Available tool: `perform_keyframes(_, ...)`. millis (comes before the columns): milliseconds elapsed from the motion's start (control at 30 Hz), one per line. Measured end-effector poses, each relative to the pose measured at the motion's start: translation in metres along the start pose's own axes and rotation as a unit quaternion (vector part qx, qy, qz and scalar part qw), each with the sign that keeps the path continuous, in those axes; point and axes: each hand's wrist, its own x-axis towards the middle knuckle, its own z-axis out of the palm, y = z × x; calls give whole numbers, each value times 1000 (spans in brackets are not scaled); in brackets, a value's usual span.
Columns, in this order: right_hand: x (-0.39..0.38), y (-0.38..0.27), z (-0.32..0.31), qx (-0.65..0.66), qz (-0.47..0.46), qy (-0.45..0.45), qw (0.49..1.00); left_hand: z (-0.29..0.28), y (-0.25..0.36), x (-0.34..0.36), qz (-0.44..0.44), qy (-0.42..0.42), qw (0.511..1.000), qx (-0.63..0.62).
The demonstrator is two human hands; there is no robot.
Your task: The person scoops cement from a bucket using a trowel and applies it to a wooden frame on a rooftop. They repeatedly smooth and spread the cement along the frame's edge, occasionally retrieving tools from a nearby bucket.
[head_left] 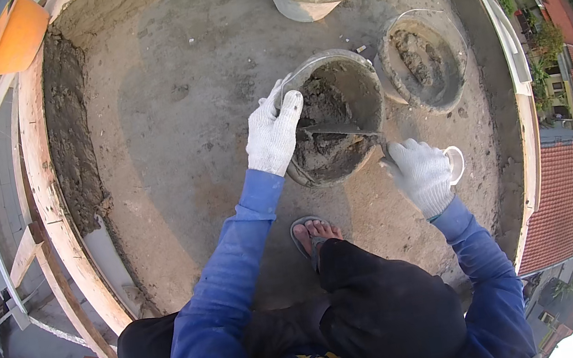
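Observation:
A round grey bucket [364, 86] stands in front of me with wet grey mortar [322, 98] inside. My left hand [273, 130], in a white knitted glove, is closed on the bucket's left rim, thumb toward the inside. Beyond the opposite rim, my right hand [422, 173], gloved the same way, is closed around the handle of a trowel [340, 128]. Its flat blade reaches over the rim and lies across the mortar. The handle is mostly hidden in the glove. A pale ring-shaped piece [455, 165] sticks out behind that hand.
Another mortar-smeared bucket [396, 81] stands at the right, and a wide tub [305, 7] at the far side. Low mortar-coated walls with wooden boards [42, 178] edge the rough floor [174, 121]. An orange container [17, 38] sits at the far left; tiled roofs lie beyond.

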Motion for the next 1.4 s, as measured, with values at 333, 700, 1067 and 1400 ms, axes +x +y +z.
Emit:
perform_keyframes(333, 3, -27, 31, 177, 163, -166, 956, 28, 10, -17, 56, 23, 995, 75)
perform_keyframes(700, 19, -18, -2, 510, 195, -299, 782, 18, 3, -19, -59, 130, 988, -59)
perform_keyframes(1067, 73, -99, -36, 499, 120, -232, 826, -90, 8, -82, -258, 68, 954, 140)
perform_keyframes(1400, 129, -167, -33, 509, 40, -320, 798, -305, 107, -235, -358, -50, 847, 390)
